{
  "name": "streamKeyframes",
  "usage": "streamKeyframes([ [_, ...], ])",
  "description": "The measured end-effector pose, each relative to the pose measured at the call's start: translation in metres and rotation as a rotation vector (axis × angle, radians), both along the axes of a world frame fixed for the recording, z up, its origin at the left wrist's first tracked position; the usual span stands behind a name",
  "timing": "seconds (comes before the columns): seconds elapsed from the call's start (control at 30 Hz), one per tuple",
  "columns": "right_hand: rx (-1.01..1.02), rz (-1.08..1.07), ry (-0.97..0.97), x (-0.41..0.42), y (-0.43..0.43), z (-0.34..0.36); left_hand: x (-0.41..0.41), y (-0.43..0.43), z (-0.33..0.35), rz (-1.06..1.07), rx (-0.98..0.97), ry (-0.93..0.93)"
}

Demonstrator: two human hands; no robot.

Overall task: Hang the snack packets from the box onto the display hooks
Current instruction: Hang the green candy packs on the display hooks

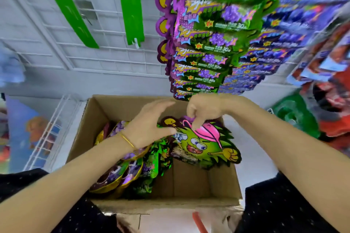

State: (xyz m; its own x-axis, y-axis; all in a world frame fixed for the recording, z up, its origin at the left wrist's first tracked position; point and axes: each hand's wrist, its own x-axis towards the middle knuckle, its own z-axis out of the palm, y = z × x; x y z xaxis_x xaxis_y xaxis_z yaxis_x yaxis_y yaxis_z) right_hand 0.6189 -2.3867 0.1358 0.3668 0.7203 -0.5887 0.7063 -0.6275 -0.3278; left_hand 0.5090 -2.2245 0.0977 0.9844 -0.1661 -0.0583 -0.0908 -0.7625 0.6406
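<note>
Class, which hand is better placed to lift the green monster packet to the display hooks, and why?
Right. The right hand pinches the green monster packet at its top, just below the hanging packets. The left hand is open, only brushing the packet's side.

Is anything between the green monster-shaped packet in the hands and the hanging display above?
Nothing visible. The right hand pinches the green monster-shaped foil packet over the brown cardboard box; open space leads up to the hanging purple-green packets.
</note>
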Motion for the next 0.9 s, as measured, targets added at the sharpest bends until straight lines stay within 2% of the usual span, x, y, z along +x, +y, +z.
streamKeyframes([
  [0.13, 0.239, -0.089, -0.065, -0.012, -0.008, 0.049, 0.011, -0.012, 0.042, 0.021, -0.085, -0.071],
  [0.23, 0.491, -0.318, -0.019, -0.019, -0.032, 0.08, 0.011, -0.008, 0.079, 0.136, -0.164, -0.133],
  [0.33, 0.788, -0.526, 0.076, -0.025, -0.058, 0.102, 0.013, 0.005, 0.12, 0.246, -0.324, -0.156],
  [0.47, 1.07, -0.689, -0.007, -0.027, -0.061, 0.137, 0.016, 0.01, 0.178, 0.267, -0.383, -0.223],
  [0.63, 1.213, -0.688, -0.209, -0.009, -0.063, 0.204, 0.036, 0.008, 0.266, 0.211, -0.354, -0.277],
  [0.77, 1.287, -0.715, -0.318, 0.01, -0.069, 0.269, 0.076, -0.003, 0.361, 0.178, -0.365, -0.558],
  [0.9, 1.317, -0.657, -0.531, 0.025, -0.073, 0.337, 0.133, -0.023, 0.446, 0.244, -0.382, -0.792],
])
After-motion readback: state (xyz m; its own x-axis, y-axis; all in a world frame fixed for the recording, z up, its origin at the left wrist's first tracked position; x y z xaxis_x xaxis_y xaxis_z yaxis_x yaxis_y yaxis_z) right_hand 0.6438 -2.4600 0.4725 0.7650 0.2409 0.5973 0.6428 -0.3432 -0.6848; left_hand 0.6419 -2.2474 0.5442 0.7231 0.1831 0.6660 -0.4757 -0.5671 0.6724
